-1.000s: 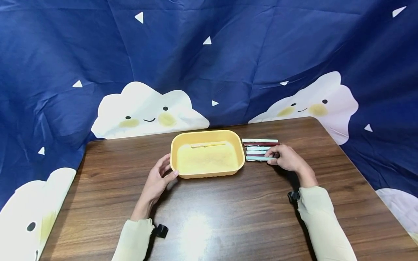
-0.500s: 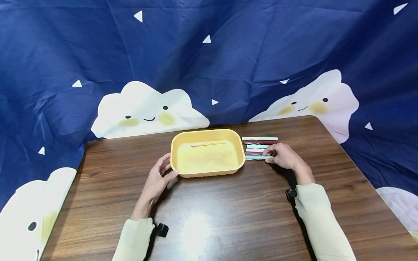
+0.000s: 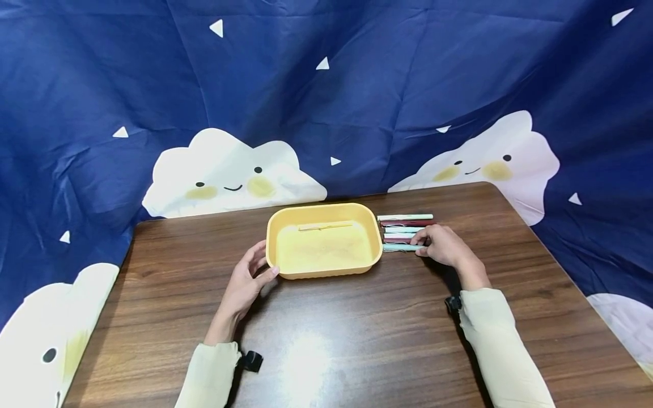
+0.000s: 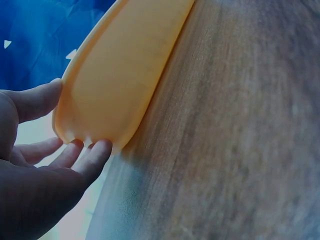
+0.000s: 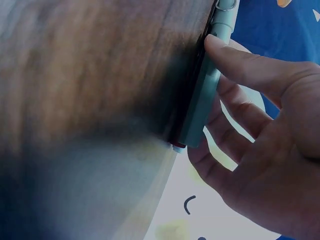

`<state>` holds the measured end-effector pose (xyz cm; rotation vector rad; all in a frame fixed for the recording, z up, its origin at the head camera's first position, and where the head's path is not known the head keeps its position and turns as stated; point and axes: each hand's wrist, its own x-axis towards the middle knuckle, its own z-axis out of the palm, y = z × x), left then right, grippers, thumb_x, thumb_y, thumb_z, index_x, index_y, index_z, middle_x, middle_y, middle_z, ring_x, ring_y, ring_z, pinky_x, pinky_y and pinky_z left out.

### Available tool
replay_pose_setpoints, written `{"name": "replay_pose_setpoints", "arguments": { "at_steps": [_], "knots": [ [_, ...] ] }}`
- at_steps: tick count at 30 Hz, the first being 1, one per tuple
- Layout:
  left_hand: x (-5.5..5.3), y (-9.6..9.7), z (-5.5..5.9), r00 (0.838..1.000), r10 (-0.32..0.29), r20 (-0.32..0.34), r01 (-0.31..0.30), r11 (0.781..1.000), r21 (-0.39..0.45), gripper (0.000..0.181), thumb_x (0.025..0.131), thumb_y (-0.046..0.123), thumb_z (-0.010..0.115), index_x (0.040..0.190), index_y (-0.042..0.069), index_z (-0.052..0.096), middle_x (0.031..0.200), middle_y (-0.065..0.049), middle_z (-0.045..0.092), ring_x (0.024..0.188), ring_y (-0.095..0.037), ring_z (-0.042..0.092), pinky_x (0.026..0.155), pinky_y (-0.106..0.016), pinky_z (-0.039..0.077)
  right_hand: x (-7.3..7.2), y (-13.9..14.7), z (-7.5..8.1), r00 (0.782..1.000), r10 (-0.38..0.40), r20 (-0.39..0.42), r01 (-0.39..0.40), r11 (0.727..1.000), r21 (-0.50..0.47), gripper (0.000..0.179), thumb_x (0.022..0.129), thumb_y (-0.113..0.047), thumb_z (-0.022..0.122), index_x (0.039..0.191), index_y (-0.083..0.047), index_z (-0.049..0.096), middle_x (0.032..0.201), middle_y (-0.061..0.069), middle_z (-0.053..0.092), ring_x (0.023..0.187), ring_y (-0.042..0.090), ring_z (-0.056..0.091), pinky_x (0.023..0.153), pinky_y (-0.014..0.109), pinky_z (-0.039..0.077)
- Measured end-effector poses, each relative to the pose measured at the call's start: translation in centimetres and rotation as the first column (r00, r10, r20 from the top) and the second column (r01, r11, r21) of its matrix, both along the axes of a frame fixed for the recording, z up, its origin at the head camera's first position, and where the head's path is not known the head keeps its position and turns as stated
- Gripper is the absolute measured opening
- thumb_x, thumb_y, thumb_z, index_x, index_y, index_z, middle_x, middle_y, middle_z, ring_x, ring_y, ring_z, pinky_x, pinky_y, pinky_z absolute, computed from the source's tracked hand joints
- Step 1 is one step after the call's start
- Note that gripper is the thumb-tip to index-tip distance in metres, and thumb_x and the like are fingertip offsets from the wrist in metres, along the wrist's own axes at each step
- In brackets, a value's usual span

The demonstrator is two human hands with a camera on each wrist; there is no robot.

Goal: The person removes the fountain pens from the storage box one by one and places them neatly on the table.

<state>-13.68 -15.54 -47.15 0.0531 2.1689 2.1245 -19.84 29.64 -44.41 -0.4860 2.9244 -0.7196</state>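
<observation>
A yellow plastic tray (image 3: 326, 272) stands on the table with one yellow pen (image 3: 325, 226) lying inside. My left hand (image 3: 246, 284) grips the tray's near left corner, thumb at the front and fingers along the left side. Right of the tray lies a row of pens, side by side: a pale one (image 3: 405, 217) at the back, a dark red one (image 3: 408, 223), then more pale and dark red ones. My right hand (image 3: 446, 246) pinches the nearest pen, a light green one (image 5: 202, 102), between thumb and fingers; its right end is hidden in the head view.
A brown wooden table (image 3: 352, 340) carries everything, with a bright glare spot near its front. Behind it hangs a dark blue cloth (image 3: 357, 102) with white clouds and triangles. A black strap device (image 3: 251, 361) sits at the left wrist.
My right hand has shifted slightly to the left along the pens, its fingers still at the nearest one. The left hand and the tray look unmoved.
</observation>
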Motion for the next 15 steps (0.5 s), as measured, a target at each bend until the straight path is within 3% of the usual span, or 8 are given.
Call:
{"name": "replay_pose_setpoints", "arguments": {
  "at_steps": [7, 15],
  "knots": [
    [-0.02, 0.02, 0.03, 1.0, 0.004, -0.007, -0.004, 1.0, 0.003, 0.069, 0.09, -0.008, 0.069, 0.151, 0.002, 0.04, 0.144, -0.023, 0.048, 0.132, -0.036, 0.047, 0.094, -0.02, 0.049, -0.23, -0.35, 0.25, 0.999, -0.039, 0.022, 0.037, 0.998, 0.057, 0.01, 0.084, -0.003, 0.078, 0.093, -0.009, 0.078, 0.086, 0.002, 0.072, 0.086, 0.025, 0.064, 0.079, 0.05, 0.05],
    [0.12, 0.04, 0.11, 1.0, 0.004, -0.006, -0.004, 1.0, 0.001, 0.069, 0.09, -0.007, 0.07, 0.152, 0.002, 0.04, 0.144, -0.023, 0.048, 0.132, -0.037, 0.047, 0.094, -0.019, 0.048, -0.11, -0.3, 0.1, 1.0, -0.021, 0.015, 0.021, 1.0, 0.01, 0.01, 0.083, -0.002, 0.08, 0.09, -0.007, 0.077, 0.081, 0.0, 0.071, 0.08, 0.019, 0.063, 0.079, 0.043, 0.05]
  ]
}}
